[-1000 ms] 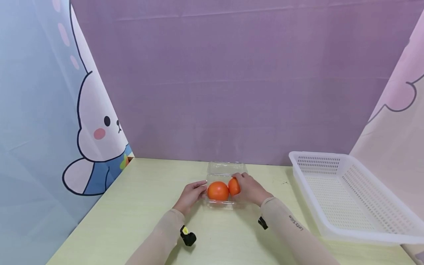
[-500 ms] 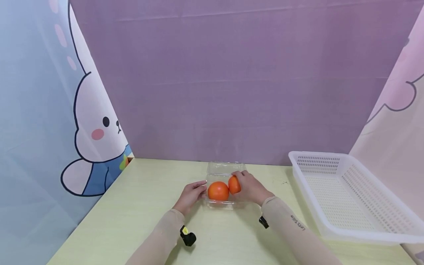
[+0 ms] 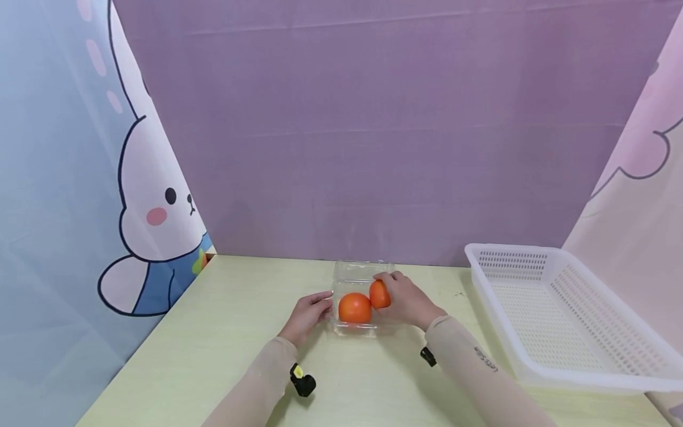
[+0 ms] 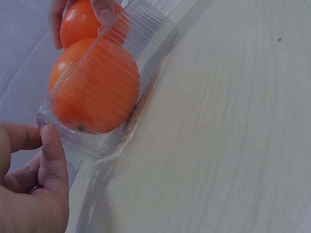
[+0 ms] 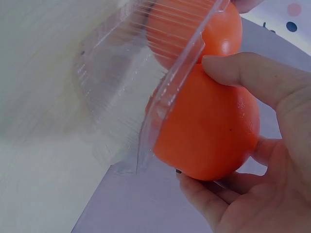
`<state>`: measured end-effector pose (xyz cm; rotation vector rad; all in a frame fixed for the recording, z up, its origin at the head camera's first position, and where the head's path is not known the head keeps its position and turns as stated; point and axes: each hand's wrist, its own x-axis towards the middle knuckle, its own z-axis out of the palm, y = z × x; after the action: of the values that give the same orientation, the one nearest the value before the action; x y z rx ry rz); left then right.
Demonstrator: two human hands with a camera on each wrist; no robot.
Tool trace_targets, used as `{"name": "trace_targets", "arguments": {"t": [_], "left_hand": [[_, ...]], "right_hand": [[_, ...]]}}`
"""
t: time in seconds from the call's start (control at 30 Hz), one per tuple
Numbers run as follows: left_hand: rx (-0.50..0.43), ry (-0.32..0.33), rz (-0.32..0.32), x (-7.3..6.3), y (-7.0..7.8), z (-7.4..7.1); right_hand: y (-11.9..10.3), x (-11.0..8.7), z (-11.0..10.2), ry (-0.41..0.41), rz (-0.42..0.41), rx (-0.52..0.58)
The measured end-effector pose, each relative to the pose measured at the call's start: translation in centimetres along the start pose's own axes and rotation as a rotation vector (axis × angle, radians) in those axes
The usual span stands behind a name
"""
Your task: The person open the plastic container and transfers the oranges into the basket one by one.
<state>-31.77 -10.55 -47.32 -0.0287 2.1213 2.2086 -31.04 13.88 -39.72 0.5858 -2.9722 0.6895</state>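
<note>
A clear plastic clamshell box [image 3: 356, 330] lies on the table with its lid [image 3: 358, 271] folded back. My left hand [image 4: 36, 179] pinches the box's left corner between thumb and forefinger. One smooth round orange [image 3: 354, 308] sits inside, at the left; its small green stem spot shows in the left wrist view. With thumb and fingers spread round it, my right hand [image 5: 262, 145] grips a second orange [image 5: 209, 126] at the box's right end. This orange leans against the first and stands partly above the ribbed front wall [image 5: 167, 97]. My right palm is partly hidden behind it.
To the right stands a large white perforated plastic basket [image 3: 525, 362]. The pale wooden table [image 3: 213, 356] meets a purple cloth backdrop [image 3: 373, 130] at its far edge. A printed cloth [image 3: 53, 237] hangs on the left.
My right hand has shifted slightly right and upward with its orange. The orange in the box has moved a little to the right. My left hand has hardly moved.
</note>
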Motion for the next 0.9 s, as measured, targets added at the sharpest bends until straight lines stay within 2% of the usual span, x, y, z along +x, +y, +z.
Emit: {"name": "trace_targets", "arguments": {"t": [0.57,0.9], "left_hand": [[-0.016,0.003,-0.003,0.1,-0.1,0.1],[-0.010,0.007,0.000,0.3,-0.3,0.0]], "right_hand": [[-0.3,-0.8,-1.6,0.028,-0.018,0.014],[0.1,-0.8,-1.7,0.043,-0.037,-0.005]]}}
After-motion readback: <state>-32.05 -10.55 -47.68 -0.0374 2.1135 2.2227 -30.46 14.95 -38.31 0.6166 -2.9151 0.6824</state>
